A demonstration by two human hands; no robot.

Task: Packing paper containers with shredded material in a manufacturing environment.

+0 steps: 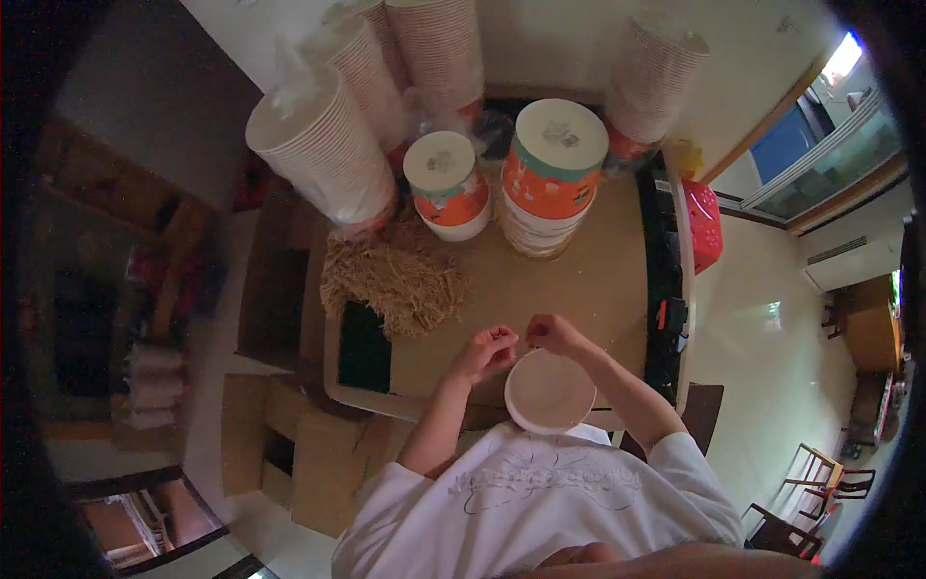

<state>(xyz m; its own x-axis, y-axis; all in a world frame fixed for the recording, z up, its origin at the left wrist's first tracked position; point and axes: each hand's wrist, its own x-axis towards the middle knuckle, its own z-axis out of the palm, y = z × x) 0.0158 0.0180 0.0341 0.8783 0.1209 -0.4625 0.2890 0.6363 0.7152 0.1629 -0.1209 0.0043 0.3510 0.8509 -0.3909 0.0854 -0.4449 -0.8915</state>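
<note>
A white paper bucket (550, 394) rests against my shirt at the table's near edge, its mouth facing up. At its far rim, my right hand (558, 336) is closed in a pinch; whatever lies between the fingertips is too small to make out. Just left of the rim, my left hand (487, 354) has its fingers curled together, and I cannot see what they hold. A heap of tan cords (397, 280) lies beyond my left hand. Farther back, a short upturned orange-and-white bucket (449, 207) stands beside a taller stack of upturned buckets (553, 174).
Tall nested stacks of white buckets in plastic wrap (323, 145) line the table's back left, with another wrapped stack (656, 72) at back right. Cardboard (598, 280) covers the tabletop. A red plastic basket (702, 227) is beyond the right edge; cardboard boxes (323, 454) stand at lower left.
</note>
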